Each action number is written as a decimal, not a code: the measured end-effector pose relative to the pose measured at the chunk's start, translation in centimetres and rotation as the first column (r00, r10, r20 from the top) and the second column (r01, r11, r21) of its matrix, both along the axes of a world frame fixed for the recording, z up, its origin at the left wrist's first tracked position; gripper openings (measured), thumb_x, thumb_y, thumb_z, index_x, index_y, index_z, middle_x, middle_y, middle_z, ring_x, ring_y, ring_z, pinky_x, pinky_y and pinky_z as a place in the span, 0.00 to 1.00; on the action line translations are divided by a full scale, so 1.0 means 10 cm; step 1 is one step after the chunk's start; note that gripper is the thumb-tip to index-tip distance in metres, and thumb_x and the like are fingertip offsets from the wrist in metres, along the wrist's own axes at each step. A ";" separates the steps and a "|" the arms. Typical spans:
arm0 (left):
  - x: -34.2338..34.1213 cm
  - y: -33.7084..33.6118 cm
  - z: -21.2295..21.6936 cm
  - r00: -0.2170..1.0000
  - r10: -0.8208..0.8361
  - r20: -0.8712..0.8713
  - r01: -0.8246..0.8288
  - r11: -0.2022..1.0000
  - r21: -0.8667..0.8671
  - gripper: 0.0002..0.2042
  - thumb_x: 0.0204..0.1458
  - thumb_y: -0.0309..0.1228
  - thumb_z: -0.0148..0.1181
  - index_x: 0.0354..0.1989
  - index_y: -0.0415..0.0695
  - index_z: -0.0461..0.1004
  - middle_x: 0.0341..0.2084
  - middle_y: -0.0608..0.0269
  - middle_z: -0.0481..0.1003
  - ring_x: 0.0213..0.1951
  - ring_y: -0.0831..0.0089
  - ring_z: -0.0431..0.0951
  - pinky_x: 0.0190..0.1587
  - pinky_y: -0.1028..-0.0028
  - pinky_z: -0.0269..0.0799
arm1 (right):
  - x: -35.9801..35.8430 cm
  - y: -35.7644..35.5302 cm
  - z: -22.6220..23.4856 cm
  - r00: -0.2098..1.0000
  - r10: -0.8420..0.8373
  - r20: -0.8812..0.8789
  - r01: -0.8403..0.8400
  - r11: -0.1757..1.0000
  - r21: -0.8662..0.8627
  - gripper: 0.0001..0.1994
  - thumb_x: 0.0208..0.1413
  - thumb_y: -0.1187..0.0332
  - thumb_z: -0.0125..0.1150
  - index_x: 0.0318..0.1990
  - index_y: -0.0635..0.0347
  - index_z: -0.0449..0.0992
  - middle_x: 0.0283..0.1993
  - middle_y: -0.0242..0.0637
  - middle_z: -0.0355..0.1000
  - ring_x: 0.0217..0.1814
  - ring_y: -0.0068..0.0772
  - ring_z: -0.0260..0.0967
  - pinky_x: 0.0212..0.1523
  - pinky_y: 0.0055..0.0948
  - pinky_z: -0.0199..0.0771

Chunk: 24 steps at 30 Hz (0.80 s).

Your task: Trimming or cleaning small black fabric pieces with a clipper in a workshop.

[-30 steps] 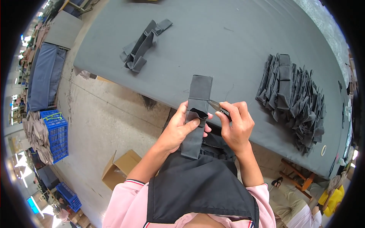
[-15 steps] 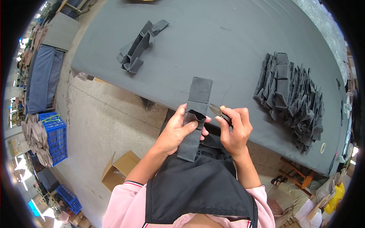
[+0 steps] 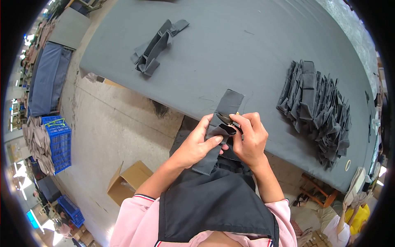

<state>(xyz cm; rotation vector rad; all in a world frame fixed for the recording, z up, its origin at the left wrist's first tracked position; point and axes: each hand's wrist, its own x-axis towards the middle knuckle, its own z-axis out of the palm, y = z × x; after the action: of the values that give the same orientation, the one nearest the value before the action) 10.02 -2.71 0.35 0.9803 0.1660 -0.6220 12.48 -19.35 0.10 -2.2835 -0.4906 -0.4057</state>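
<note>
My left hand grips a dark grey fabric strip with a sewn pocket, thumb on top and fingers beneath. The pocket mouth gapes toward my right hand. In my right hand, closed, is a pair of thread snips; their blades lie against the strip just above the pocket opening. The snips' handle is mostly hidden by my fingers. The strip's lower end hangs over my black apron.
The grey-covered table carries a small bunch of similar strips at left and a large stack at right. A cardboard box and a blue crate stand on the floor at left. Another person is at lower right.
The strip has tilted, its upper end swinging right. My right hand has moved slightly left, bringing the snips from beside the strip's edge onto its surface.
</note>
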 end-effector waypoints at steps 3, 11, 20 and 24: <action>0.00 0.00 0.01 1.000 -0.007 -0.012 0.008 1.000 0.024 0.26 0.56 0.25 0.52 0.61 0.41 0.50 0.45 0.57 0.68 0.35 0.72 0.75 0.37 0.73 0.75 | 0.01 -0.01 -0.02 1.000 0.026 0.004 -0.026 1.000 -0.004 0.15 0.38 0.79 0.61 0.38 0.59 0.73 0.29 0.35 0.64 0.25 0.35 0.66 0.24 0.30 0.66; 0.00 -0.01 0.04 0.998 -0.050 -0.025 0.051 0.997 0.051 0.25 0.57 0.25 0.49 0.62 0.40 0.48 0.45 0.58 0.68 0.36 0.76 0.75 0.37 0.76 0.73 | -0.02 0.03 -0.02 1.000 0.008 -0.009 -0.008 1.000 0.029 0.18 0.33 0.82 0.58 0.38 0.59 0.73 0.28 0.36 0.64 0.23 0.34 0.66 0.22 0.29 0.67; 0.00 -0.01 0.04 0.998 -0.052 -0.030 0.053 0.998 0.035 0.23 0.56 0.24 0.49 0.60 0.40 0.51 0.44 0.59 0.68 0.35 0.76 0.75 0.37 0.77 0.73 | -0.07 0.06 -0.05 0.996 -0.047 0.073 0.048 0.999 -0.012 0.19 0.32 0.82 0.58 0.39 0.60 0.74 0.27 0.34 0.64 0.22 0.32 0.65 0.22 0.28 0.66; -0.01 -0.01 0.04 0.999 -0.042 -0.031 0.042 0.999 0.017 0.23 0.56 0.24 0.49 0.59 0.40 0.52 0.44 0.59 0.68 0.34 0.76 0.75 0.36 0.77 0.73 | -0.09 0.04 -0.05 0.992 -0.045 0.120 0.057 0.993 -0.099 0.19 0.32 0.80 0.59 0.39 0.59 0.75 0.26 0.33 0.64 0.20 0.30 0.63 0.20 0.27 0.64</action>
<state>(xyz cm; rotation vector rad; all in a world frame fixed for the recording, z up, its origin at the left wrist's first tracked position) 9.97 -2.80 0.72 0.9935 0.1785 -0.6751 11.63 -18.98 -0.37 -2.3846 -0.5239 -0.5541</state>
